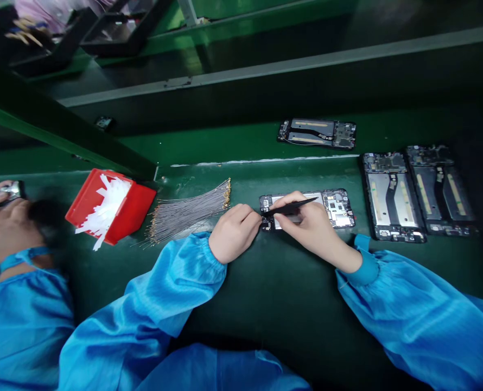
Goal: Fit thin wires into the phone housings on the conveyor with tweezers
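Observation:
An opened phone (339,209) lies lengthwise in front of me, its circuit board and metal parts exposed. My right hand (311,224) is closed around black tweezers (296,206), whose tip points left at the phone's left end. My left hand (235,232) is closed at that same end, fingertips pinched by the tweezer tip. Whatever it pinches is too small or hidden to make out. Just left of my left hand lies a bundle of thin grey cables (190,210) with gold-coloured ends.
A red bin (139,212) of white strips (107,203) stands left of the cables. Two opened phones (392,198) lie side by side at the right, another phone (317,134) farther back. At far left, a co-worker's hands (11,225) hold a small object. A green post (62,130) slants down behind the bin.

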Available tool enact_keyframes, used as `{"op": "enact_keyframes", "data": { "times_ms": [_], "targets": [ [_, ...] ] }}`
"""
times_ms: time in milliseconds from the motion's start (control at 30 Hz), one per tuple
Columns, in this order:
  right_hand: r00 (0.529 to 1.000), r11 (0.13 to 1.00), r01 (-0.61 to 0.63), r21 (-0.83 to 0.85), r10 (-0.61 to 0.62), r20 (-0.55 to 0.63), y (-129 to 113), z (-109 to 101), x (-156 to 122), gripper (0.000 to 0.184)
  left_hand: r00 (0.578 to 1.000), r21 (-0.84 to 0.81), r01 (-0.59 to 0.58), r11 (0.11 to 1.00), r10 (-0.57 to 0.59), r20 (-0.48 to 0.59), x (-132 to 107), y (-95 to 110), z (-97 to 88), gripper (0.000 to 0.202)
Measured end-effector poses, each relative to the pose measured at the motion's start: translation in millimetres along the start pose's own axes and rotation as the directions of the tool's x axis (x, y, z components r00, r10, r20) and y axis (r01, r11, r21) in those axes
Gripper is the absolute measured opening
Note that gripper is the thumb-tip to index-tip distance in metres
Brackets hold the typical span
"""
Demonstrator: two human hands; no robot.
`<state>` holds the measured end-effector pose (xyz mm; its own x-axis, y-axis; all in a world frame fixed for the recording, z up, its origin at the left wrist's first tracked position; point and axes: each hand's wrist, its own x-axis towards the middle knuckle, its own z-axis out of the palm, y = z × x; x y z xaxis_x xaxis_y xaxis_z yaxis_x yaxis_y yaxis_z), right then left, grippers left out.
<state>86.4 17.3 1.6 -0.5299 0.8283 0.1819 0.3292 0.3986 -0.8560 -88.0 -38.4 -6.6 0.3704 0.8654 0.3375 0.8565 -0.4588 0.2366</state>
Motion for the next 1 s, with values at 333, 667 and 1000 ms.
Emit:
{"op": "enact_keyframes", "data": {
  "times_ms": [333,667,1000],
  "targets": [
    [1.0,0.999,-0.009,0.032,0.009,0.006,1,1,-1,0.012,1.0,0.004,-0.018,1.0,0.018,-0.016,0,0,0.5,0.021],
    [0.966,0.963,0.256,-0.077,-0.253,0.046,4,6,-5,0.016,1.0,-0.008,0.01,1.0,-0.01,0.017,-1,1,1.1,0.022],
    [0.949,0.95,0.264,-0.168,-0.287,-0.132,13,-17,-11,0.017,0.989,-0.033,0.001,0.999,0.004,0.145,-2,-20,-12.0,0.017]
  ]
}}
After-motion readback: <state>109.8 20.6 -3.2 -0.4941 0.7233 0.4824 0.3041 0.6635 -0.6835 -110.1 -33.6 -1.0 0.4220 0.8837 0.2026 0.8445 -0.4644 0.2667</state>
